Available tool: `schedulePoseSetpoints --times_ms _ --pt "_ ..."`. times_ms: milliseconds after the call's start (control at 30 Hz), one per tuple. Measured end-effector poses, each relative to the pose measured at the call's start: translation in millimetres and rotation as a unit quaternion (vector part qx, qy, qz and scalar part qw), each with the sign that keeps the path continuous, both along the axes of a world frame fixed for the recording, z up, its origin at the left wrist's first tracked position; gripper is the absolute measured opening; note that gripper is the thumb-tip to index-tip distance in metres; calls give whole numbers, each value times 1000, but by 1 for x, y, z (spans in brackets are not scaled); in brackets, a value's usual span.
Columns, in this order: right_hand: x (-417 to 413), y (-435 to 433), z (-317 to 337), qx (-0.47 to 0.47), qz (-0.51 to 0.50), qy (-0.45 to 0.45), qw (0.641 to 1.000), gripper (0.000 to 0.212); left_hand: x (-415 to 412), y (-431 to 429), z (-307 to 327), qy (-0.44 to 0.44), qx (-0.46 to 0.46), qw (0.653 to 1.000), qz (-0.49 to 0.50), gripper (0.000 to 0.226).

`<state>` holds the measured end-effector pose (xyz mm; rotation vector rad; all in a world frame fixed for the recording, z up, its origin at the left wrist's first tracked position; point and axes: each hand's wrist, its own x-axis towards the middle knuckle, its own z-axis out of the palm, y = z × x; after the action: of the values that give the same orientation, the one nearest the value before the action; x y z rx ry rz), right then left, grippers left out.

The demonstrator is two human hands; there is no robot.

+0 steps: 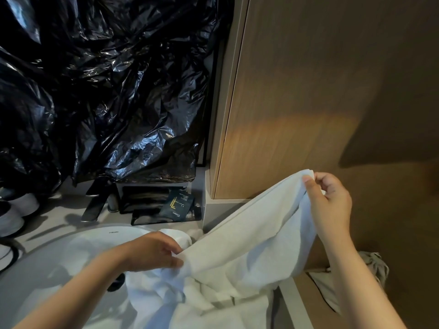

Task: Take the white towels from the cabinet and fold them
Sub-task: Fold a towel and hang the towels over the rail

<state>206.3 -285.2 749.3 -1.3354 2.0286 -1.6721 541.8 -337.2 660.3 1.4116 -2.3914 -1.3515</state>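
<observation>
Towel: I see one white towel (249,252) held up between both hands. It is stretched on a slant from lower left to upper right, and its lower part hangs crumpled over the right side of the sink.
Left grip: the left grip (152,251) has its fingers curled round a bunched fold of the towel, low over the sink.
Right grip: the right grip (330,205) pinches the towel's top corner between thumb and fingers, raised in front of the cabinet.
Cabinet: the wood-grain cabinet (308,103) fills the upper right of my view.
Sink: the white sink (71,245) is set in the grey surface (47,217) and partly covered by the towel.
Behind the sink: a dark faucet (93,203) stands beside a black tray (142,198), with a dark sachet (177,205) on it.
Backdrop: a crumpled black plastic sheet (95,79) covers the upper left.
</observation>
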Motion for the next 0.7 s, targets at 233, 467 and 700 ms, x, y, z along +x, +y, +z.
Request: schedulePoseSetpoints --times_ms 233,467,700 --pt "-1 2 -1 -1 1 -7 1000 10 -1 6 -5 58 76 993 66 38" --pt "3 13 -11 2 1 5 1000 14 -8 19 -8 -18 103 991 87 45" --pt "-4 30 -34 45 0 10 999 8 -8 34 -25 2 95 986 135 6"
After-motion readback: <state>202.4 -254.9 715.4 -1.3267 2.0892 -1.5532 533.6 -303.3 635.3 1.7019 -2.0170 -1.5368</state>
